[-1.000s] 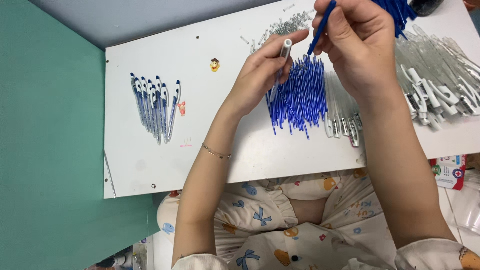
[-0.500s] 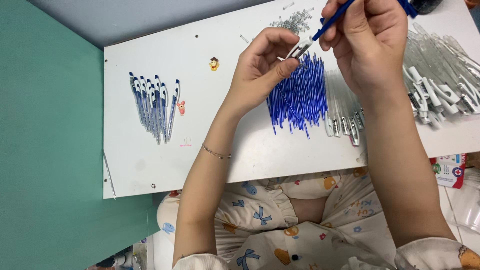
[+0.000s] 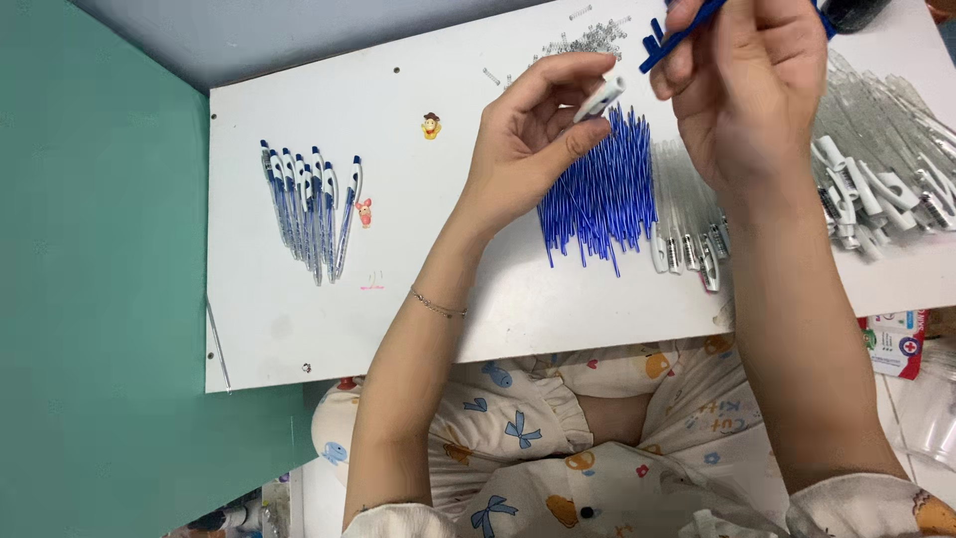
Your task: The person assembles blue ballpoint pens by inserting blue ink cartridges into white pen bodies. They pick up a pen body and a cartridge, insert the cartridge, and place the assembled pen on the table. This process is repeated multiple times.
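1. Head view: left hand (image 3: 533,130) is pinching a small white pen part (image 3: 600,98) between thumb and fingertips, held up just above the pile of blue refills (image 3: 600,194) lying on the white bench (image 3: 299,319).
2. Right hand (image 3: 752,85) is closing round a blue pen piece (image 3: 677,38); its tip is pointing toward the white part, the two are near but not touching.
3. Finished pens (image 3: 311,211) are lying in a fanned row on the bench's left side, well apart from both hands.
4. White clips (image 3: 687,244) are sitting just beside the refills; clear pen barrels (image 3: 886,149) are heaped at the right, partly hidden behind the right arm.
5. Small springs (image 3: 588,42) are scattered near the bench's far edge, too small to make out singly.
6. Risk, my judgement: the white part is held by fingertips only, so a slip could be dropping it into the refills; a skewed line-up could be jamming the two pieces.
7. Risk: the right forearm is hanging over clips and barrels, so a sweep could be knocking them off the bench edge.
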